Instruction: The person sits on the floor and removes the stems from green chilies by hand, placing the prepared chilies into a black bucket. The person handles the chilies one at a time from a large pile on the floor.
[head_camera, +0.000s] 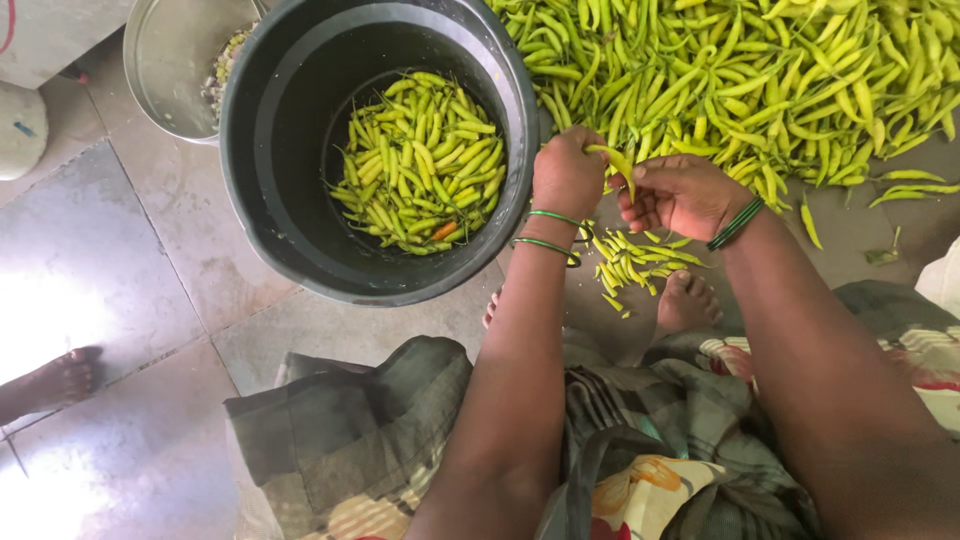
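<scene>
Left hand (567, 175) clamped on one green chilli (614, 160), its length slanting down toward the half-open right hand (680, 195) touching its tip, both just right of the black bucket (270, 200), left hand nearer its rim.

**A home floor used for sorting produce**

The worker sits on a stone-tiled floor (120, 260). A big heap of green chillies (760, 70) lies far right, a black bucket (260, 130) and a steel bowl (165, 70) far left, another person's bare foot (60, 380) near left.
</scene>
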